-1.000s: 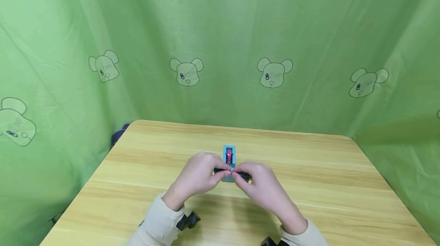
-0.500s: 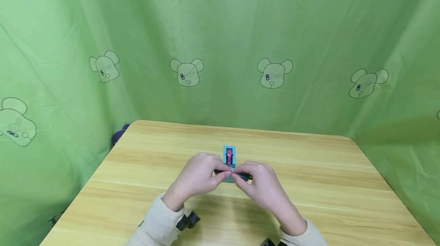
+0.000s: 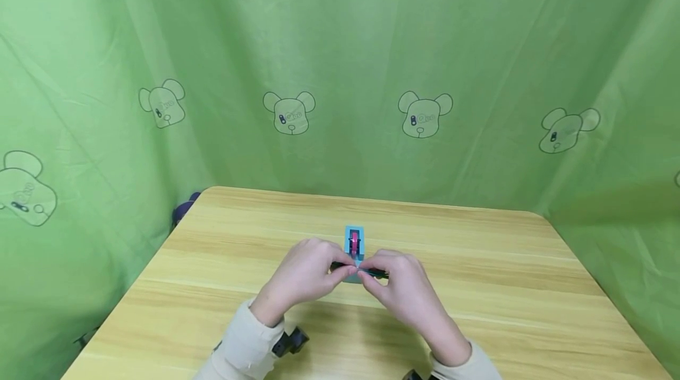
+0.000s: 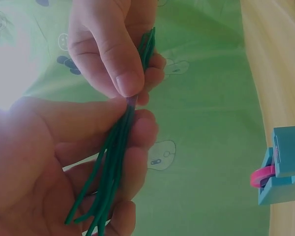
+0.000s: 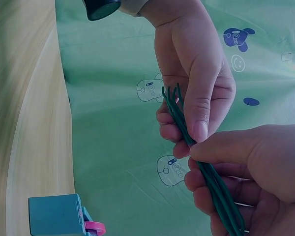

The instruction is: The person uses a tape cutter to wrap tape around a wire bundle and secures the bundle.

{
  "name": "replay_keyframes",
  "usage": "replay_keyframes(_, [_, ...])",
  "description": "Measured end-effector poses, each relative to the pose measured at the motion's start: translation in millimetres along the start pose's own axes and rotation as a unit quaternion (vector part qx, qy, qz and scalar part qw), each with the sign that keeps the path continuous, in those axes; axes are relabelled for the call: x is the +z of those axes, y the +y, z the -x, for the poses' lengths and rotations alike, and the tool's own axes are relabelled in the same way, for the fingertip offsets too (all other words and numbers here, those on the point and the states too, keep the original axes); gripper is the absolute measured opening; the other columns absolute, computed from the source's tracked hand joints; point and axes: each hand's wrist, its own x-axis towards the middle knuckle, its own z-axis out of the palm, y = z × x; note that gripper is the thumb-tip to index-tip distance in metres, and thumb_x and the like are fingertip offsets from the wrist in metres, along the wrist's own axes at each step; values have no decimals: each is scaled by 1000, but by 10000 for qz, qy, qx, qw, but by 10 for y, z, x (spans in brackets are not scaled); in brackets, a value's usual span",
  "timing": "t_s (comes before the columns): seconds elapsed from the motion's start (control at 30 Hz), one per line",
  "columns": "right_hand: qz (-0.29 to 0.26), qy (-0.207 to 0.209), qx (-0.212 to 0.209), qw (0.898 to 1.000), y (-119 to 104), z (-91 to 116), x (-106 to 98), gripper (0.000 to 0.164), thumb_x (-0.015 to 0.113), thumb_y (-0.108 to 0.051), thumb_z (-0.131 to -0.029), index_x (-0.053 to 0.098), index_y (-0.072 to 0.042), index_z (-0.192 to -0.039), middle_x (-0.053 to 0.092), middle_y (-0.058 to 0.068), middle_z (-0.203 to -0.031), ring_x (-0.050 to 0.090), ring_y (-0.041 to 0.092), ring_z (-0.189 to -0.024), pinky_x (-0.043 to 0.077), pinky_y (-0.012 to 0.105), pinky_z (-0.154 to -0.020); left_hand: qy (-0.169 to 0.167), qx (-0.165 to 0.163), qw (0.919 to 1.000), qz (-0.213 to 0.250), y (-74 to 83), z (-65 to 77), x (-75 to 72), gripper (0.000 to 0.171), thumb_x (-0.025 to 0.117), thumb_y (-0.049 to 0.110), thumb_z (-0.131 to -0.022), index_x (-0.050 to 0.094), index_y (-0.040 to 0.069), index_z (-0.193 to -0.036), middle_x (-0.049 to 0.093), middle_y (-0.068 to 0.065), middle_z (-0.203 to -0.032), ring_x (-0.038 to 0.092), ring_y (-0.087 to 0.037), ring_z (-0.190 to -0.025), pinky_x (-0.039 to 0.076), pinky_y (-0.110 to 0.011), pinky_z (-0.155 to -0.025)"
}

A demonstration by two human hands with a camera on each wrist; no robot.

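A bundle of thin green strands (image 4: 113, 162) is held above the table by both hands. My left hand (image 3: 308, 271) pinches it near the middle between thumb and fingers, its loose ends fanning out across the palm in the left wrist view. Right beside it, my right hand (image 3: 404, 285) pinches the same bundle, thumb tip close to the left thumb. Between the thumbs a small pale purplish patch (image 4: 132, 101) shows on the strands. Beyond the hands stands a blue tape dispenser (image 5: 54, 215) with a pink roll (image 3: 354, 242); the hands partly cover its front in the head view.
The wooden table (image 3: 478, 244) ends at rounded far corners. Green curtain (image 3: 340, 43) with bear-head outlines hangs behind and on both sides. A purple object (image 3: 183, 209) shows past the table's left edge. Dark devices (image 3: 291, 341) sit at the wrists.
Both hands keep their pinch on the bundle in nearly the same place. The right wrist has shifted very slightly left and down in the head view.
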Motion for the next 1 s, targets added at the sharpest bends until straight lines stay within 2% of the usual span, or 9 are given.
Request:
replay_keyframes(0.2, [-41,82,71,9999,-1,-1,6,8,80,-10,-82,77,-16,-85,66,-15,-80,60,1,-71,49,24,-61,108,-27,9999,25,7,-2,3,13,70,26,-94,80,18,-98,72,8,-90,56,3,-68,45,-19,-60])
replay_keyframes(0.6, [-270,-462,459,9975,-7,-1,-27,6,70,-17,-93,75,-19,-93,64,-16,-85,56,2,-73,50,26,-65,361,110,9993,-59,7,1,11,10,75,25,-89,81,18,-94,70,9,-82,52,3,-62,42,-19,-54])
replay_keyframes(0.83, [-474,-816,545,9940,1,0,-63,12,64,-18,-97,76,-19,-100,70,-12,-97,63,4,-87,54,33,-76,409,154,9990,-23,8,-1,9,9,76,25,-89,81,18,-93,71,9,-84,54,3,-64,43,-18,-56])
replay_keyframes(1.0, [-485,-749,539,9946,-1,-5,-75,10,66,-15,-96,76,-17,-99,71,-11,-96,64,5,-87,54,31,-75,427,186,9989,45,6,-3,18,10,75,25,-89,81,18,-94,71,9,-84,51,3,-60,42,-19,-54])
